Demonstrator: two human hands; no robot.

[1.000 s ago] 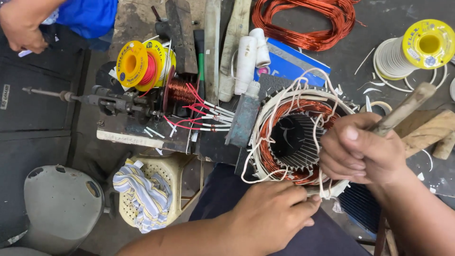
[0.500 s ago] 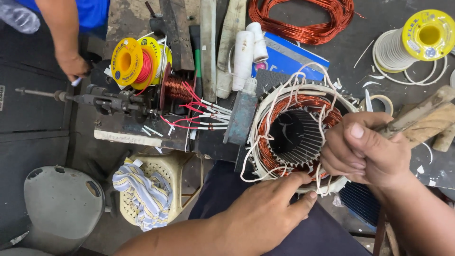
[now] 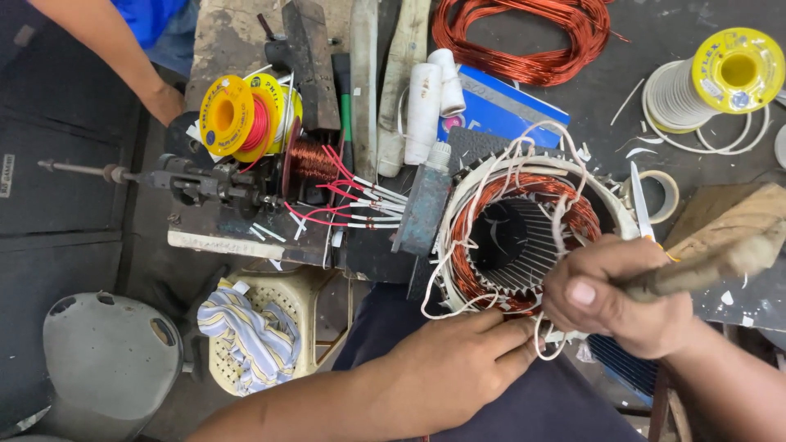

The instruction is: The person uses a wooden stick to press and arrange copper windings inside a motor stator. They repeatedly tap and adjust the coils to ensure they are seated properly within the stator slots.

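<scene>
Seemingly mid-way through dressing the windings, the left hand point(image 3: 454, 364) lies flat and open at the lower rim of the motor stator point(image 3: 524, 233), centre-right of the frame, while the right hand point(image 3: 622, 299) grips a wooden-handled tool point(image 3: 720, 250). Working further calls for care: white lead wires point(image 3: 491, 176) crowd the rim, with room only towards the lower edge.

Wire spools point(image 3: 246, 115) left of stator point(image 3: 524, 229), seemingly apart

yellow wire spools point(image 3: 246, 115) by a loose copper coil point(image 3: 524, 37); striped rag point(image 3: 246, 331) in a basket point(image 3: 307, 295)
</scene>
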